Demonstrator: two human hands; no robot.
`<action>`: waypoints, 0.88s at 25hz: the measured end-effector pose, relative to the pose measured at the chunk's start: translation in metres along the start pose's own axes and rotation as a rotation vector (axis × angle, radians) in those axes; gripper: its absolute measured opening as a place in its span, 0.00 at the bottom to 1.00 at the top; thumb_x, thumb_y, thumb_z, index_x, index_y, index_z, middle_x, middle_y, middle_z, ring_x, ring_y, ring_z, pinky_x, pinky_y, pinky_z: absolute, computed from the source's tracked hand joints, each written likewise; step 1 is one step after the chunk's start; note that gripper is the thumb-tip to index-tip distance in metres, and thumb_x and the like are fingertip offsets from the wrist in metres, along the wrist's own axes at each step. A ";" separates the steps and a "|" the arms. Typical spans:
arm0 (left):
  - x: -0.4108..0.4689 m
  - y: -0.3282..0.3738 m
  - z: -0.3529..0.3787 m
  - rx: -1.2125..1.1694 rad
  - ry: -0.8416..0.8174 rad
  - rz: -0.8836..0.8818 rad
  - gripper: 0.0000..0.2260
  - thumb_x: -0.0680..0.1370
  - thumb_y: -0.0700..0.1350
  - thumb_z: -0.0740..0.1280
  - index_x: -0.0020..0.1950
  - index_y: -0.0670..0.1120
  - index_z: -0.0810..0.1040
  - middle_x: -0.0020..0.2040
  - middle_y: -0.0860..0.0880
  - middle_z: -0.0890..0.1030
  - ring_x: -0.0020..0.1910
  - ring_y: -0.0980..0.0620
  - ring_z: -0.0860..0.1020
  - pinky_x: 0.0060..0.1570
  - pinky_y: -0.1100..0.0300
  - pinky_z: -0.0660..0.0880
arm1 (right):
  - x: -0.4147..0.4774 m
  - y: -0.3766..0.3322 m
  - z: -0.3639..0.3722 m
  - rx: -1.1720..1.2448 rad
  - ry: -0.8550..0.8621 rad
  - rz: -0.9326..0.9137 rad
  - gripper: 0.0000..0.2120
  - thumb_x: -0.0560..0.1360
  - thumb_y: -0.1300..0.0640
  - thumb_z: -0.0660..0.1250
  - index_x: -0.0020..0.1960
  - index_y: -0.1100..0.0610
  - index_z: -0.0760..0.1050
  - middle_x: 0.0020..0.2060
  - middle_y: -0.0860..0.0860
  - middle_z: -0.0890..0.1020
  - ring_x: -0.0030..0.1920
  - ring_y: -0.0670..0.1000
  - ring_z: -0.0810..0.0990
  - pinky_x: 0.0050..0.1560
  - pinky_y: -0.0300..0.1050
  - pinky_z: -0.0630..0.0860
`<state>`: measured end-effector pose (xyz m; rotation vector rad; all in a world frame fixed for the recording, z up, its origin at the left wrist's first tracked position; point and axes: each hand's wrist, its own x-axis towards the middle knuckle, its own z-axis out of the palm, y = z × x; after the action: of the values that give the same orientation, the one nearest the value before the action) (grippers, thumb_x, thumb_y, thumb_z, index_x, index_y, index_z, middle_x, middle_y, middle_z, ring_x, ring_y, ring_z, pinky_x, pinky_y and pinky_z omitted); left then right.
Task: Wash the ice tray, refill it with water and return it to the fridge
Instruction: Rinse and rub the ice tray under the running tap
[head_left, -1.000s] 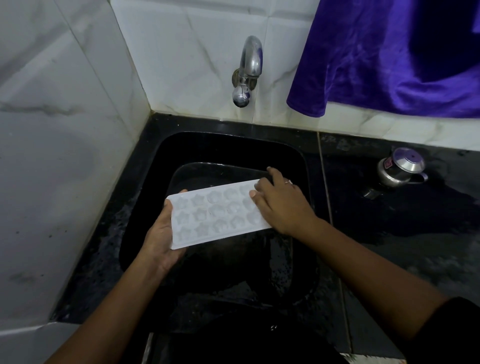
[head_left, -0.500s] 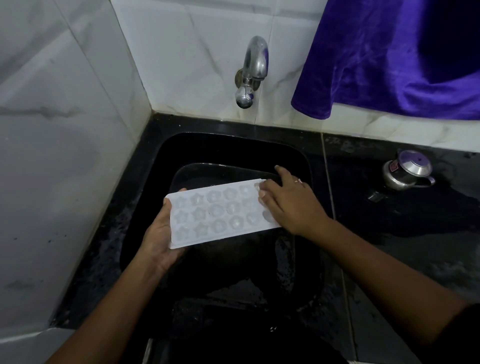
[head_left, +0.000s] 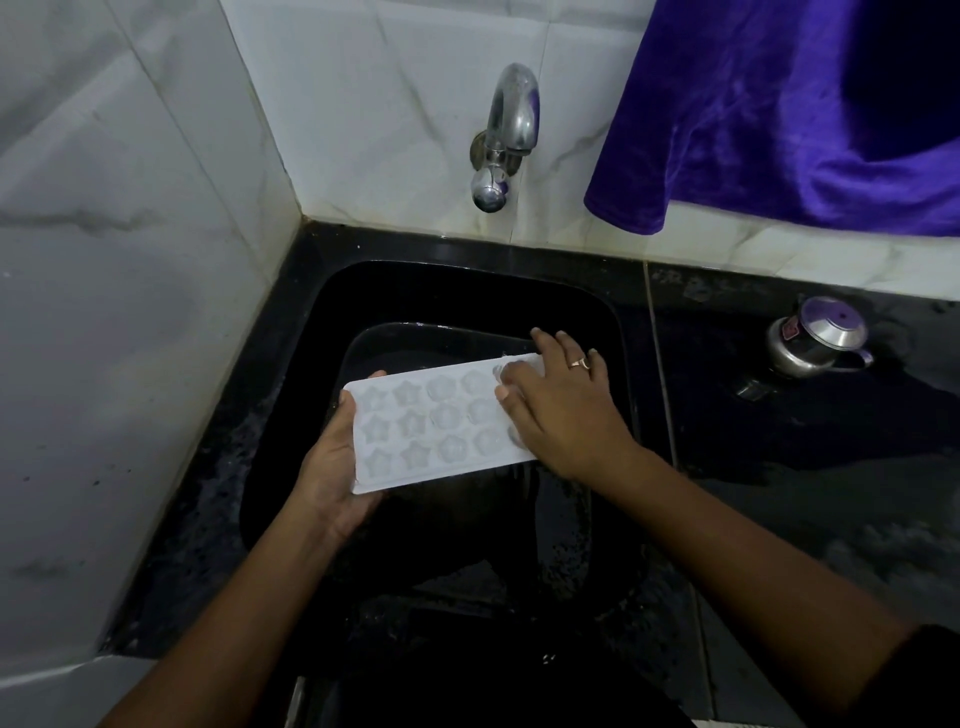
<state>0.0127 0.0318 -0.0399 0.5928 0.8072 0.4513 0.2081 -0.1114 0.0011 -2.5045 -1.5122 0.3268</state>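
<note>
A white ice tray (head_left: 431, 426) with star and round moulds is held level above the black sink (head_left: 613, 332). My left hand (head_left: 332, 462) grips its left end from below, thumb on the rim. My right hand (head_left: 563, 410), wearing a ring, lies flat on the tray's right end with its fingers spread over the moulds and covers that part. The steel tap (head_left: 501, 140) on the tiled wall sits above the sink and no water runs from it.
A dark basin or pan (head_left: 395, 338) lies inside the sink under the tray. A small steel lidded pot (head_left: 815, 338) stands on the wet black counter at the right. A purple cloth (head_left: 779, 114) hangs over the wall at the upper right. White tiled walls close the left and back.
My right hand has slid a little along the tray's right end, fingers now over the moulds. The tray and my left hand have stayed nearly in place.
</note>
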 end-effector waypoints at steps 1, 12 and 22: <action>-0.001 0.000 0.001 -0.004 -0.005 -0.006 0.24 0.86 0.59 0.57 0.77 0.49 0.73 0.68 0.44 0.82 0.63 0.42 0.84 0.50 0.46 0.85 | 0.001 -0.001 0.000 -0.001 0.004 0.023 0.22 0.86 0.40 0.49 0.72 0.46 0.72 0.83 0.57 0.56 0.83 0.61 0.51 0.80 0.68 0.47; -0.005 0.007 0.003 -0.039 -0.003 0.014 0.19 0.81 0.59 0.64 0.64 0.50 0.83 0.64 0.44 0.85 0.58 0.43 0.86 0.45 0.47 0.85 | 0.001 0.003 0.002 -0.072 -0.039 -0.045 0.23 0.86 0.40 0.48 0.75 0.45 0.68 0.83 0.57 0.56 0.83 0.61 0.49 0.80 0.69 0.47; -0.001 0.003 -0.004 0.003 -0.015 0.018 0.23 0.85 0.59 0.59 0.75 0.48 0.75 0.67 0.44 0.83 0.60 0.43 0.85 0.47 0.48 0.85 | 0.008 0.006 0.002 -0.079 -0.007 -0.020 0.22 0.85 0.40 0.47 0.70 0.45 0.71 0.83 0.58 0.55 0.83 0.62 0.48 0.80 0.70 0.45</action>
<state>0.0085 0.0349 -0.0396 0.6063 0.7889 0.4618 0.2160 -0.1071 -0.0035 -2.5493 -1.5815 0.2783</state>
